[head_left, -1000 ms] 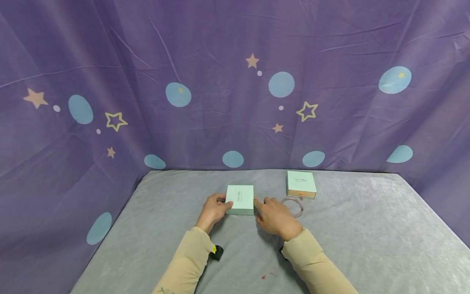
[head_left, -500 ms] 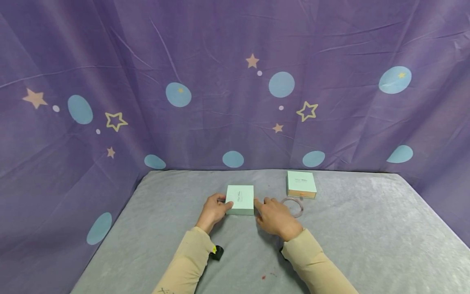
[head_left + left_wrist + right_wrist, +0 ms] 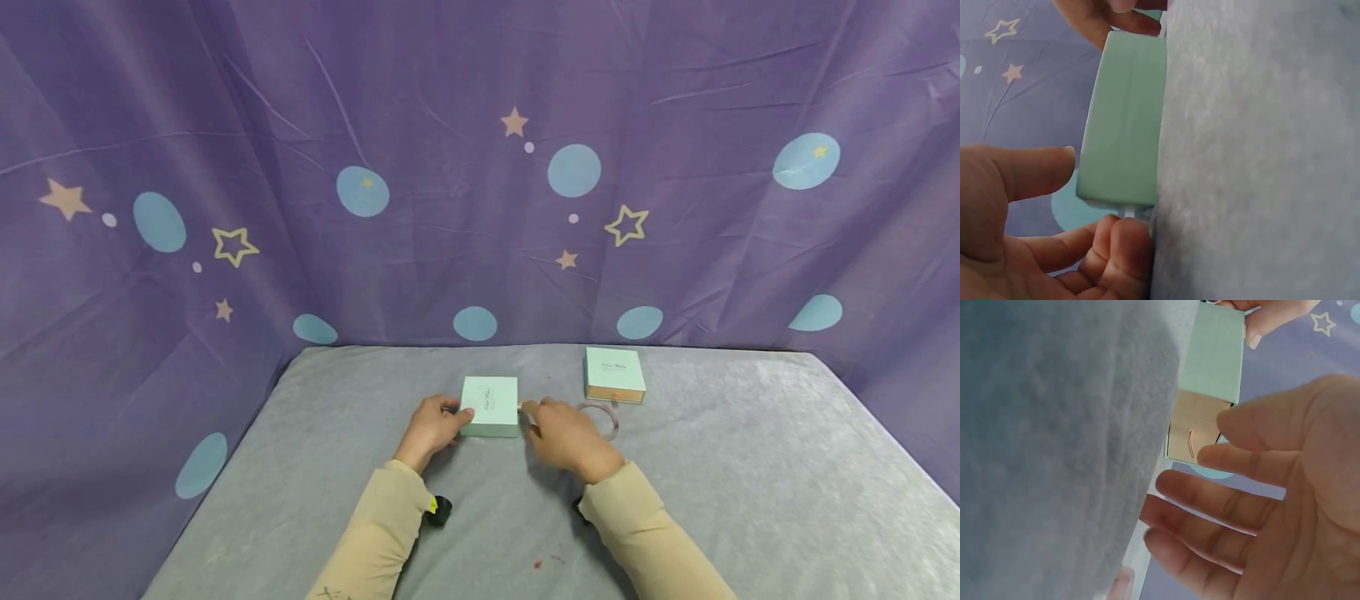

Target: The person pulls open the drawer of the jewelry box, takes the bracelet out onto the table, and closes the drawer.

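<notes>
A mint-green drawer-style gift box [image 3: 491, 400] lies on the table between both hands. My left hand [image 3: 431, 429] holds its left end, thumb at the top front corner and curled fingers [image 3: 1130, 247] against the side. Facing right is the tan drawer front [image 3: 1179, 415], which bears a small ribbon pull [image 3: 1190, 445]. My right hand [image 3: 566, 432] is beside that end, index fingertip close to the pull. Its other fingers [image 3: 1204, 531] are spread and loosely bent, gripping nothing. A pale pinkish bangle [image 3: 615, 422] lies just behind the right hand, partly hidden by it.
A second mint-green box [image 3: 615, 368], its tan drawer front towards me, stands at the back right. Grey cloth [image 3: 300, 492] covers the table. A purple patterned curtain [image 3: 420, 275] hangs behind and to the sides. Small red marks [image 3: 537, 565] show on the cloth near the front.
My right index finger has drawn slightly back from the box's right side, and the ribbon pull now shows there. The left hand keeps its hold; the box stays in place.
</notes>
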Demonstrator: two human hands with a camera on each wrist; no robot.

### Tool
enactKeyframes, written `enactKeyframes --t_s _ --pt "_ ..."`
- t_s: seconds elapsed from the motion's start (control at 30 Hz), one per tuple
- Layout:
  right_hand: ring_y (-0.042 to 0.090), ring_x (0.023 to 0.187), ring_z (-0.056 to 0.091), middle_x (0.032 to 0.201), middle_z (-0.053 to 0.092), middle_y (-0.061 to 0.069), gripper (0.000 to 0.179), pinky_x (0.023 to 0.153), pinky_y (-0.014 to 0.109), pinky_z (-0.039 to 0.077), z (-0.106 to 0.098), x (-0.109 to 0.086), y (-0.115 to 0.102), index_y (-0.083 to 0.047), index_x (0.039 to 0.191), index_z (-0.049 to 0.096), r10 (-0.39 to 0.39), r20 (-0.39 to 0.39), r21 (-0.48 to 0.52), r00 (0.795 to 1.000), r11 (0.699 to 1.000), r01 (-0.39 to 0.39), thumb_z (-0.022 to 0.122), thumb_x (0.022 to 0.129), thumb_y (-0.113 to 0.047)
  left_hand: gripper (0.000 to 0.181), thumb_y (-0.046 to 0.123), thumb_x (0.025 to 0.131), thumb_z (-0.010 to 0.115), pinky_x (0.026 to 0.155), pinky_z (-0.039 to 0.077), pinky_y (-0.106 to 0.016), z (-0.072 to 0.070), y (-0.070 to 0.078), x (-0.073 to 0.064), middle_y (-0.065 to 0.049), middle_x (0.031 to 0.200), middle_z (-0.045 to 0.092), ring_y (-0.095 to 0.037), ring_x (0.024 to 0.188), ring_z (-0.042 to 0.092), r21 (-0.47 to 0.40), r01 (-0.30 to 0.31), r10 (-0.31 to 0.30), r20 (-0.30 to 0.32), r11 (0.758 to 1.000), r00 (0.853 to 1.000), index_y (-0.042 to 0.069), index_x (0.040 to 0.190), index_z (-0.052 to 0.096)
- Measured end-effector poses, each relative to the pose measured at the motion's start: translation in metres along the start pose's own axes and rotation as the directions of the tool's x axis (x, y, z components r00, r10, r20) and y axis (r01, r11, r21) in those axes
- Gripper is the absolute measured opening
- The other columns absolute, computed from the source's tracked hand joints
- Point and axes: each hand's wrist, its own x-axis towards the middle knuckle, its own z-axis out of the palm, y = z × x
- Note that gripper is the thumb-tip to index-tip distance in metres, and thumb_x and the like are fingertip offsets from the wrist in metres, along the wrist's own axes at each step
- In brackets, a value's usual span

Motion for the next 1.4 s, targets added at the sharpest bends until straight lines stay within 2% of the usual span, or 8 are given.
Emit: enactKeyframes --t_s 0.07,0.13,0.3,0.37,0.53,0.77,1.0,1.4 --pt "0.022 0.085 0.060 0.102 0.064 0.010 0.032 0.066 0.041 0.048 0.000 0.002 0.001 -0.008 0.124 0.062 0.020 -0.016 0.017 1.000 1.000 -0.020 0.056 0.093 -0.016 0.049 0.030 0.091 0.064 0.065 0.049 -0.037 -0.002 0.001 -0.001 -0.016 0.100 0.063 -0.026 0.080 0.061 0.048 0.002 -0.001 -0.013 0.999 1.000 -0.004 0.126 0.056" --pt "0.020 0.084 0.060 0.104 0.065 0.010 0.030 0.065 0.040 0.048 0.000 0.003 0.001 -0.009 0.122 0.064 0.043 -0.037 0.046 0.998 0.998 -0.041 0.057 0.094 -0.019 0.044 0.032 0.092 0.064 0.063 0.049 -0.037 -0.003 0.002 -0.003 -0.016 0.099 0.063 -0.027 0.079 0.061 0.079 0.010 -0.009 -0.018 0.997 1.000 -0.003 0.118 0.060" --pt "0.021 0.084 0.062 0.107 0.066 0.012 0.031 0.066 0.039 0.049 -0.002 0.008 0.001 -0.006 0.118 0.065 0.095 -0.087 0.134 0.992 0.988 -0.083 0.058 0.095 -0.025 0.030 0.034 0.092 0.064 0.050 0.046 -0.033 -0.003 0.001 -0.005 -0.010 0.071 0.059 -0.023 0.057 0.058 0.068 0.025 -0.025 0.008 0.997 1.000 0.004 0.091 0.061" --pt "0.023 0.086 0.062 0.108 0.066 0.013 0.033 0.068 0.040 0.050 -0.001 0.012 0.001 -0.004 0.119 0.065 0.111 -0.091 0.166 0.990 0.982 -0.095 0.059 0.096 -0.027 0.030 0.033 0.091 0.065 0.048 0.045 -0.031 -0.003 0.001 -0.006 -0.008 0.066 0.057 -0.020 0.052 0.056 0.063 0.026 -0.027 0.012 0.998 1.000 0.005 0.087 0.058" --pt "0.027 0.095 0.063 0.111 0.065 0.015 0.043 0.077 0.044 0.051 0.000 0.023 0.000 -0.001 0.124 0.060 0.162 -0.049 0.256 0.986 0.956 -0.145 0.059 0.096 -0.032 0.029 0.031 0.091 0.066 0.047 0.047 -0.031 -0.003 0.002 -0.008 -0.010 0.067 0.059 -0.019 0.051 0.056 0.055 0.042 -0.043 0.029 0.998 0.999 0.003 0.093 0.058" --pt "0.035 0.121 0.051 0.132 0.054 0.020 0.058 0.096 0.050 0.042 -0.001 0.040 -0.005 0.002 0.137 0.048 0.231 -0.007 0.318 0.973 0.923 -0.216 0.057 0.095 -0.038 0.025 0.021 0.090 0.067 0.044 0.045 -0.026 -0.003 0.006 -0.008 -0.011 0.070 0.065 -0.014 0.046 0.054 0.032 0.042 -0.044 0.056 0.999 0.997 0.000 0.098 0.057" --pt "0.036 0.118 0.052 0.129 0.054 0.022 0.058 0.094 0.050 0.044 0.003 0.046 -0.004 0.003 0.136 0.047 0.218 0.009 0.325 0.976 0.922 -0.209 0.062 0.093 -0.033 0.025 0.019 0.090 0.067 0.045 0.046 -0.027 -0.002 0.008 -0.007 -0.009 0.067 0.064 -0.014 0.047 0.055 0.016 0.038 -0.039 0.067 0.999 0.997 -0.001 0.100 0.056" --pt "0.037 0.130 0.041 0.142 0.044 0.021 0.065 0.104 0.050 0.035 0.013 0.045 -0.001 0.001 0.145 0.037 0.224 0.038 0.397 0.974 0.891 -0.221 0.060 0.095 -0.034 0.023 0.018 0.089 0.069 0.045 0.046 -0.028 -0.002 0.008 -0.007 -0.009 0.065 0.064 -0.015 0.047 0.056 0.003 0.040 -0.040 0.060 0.999 0.997 -0.001 0.096 0.056"
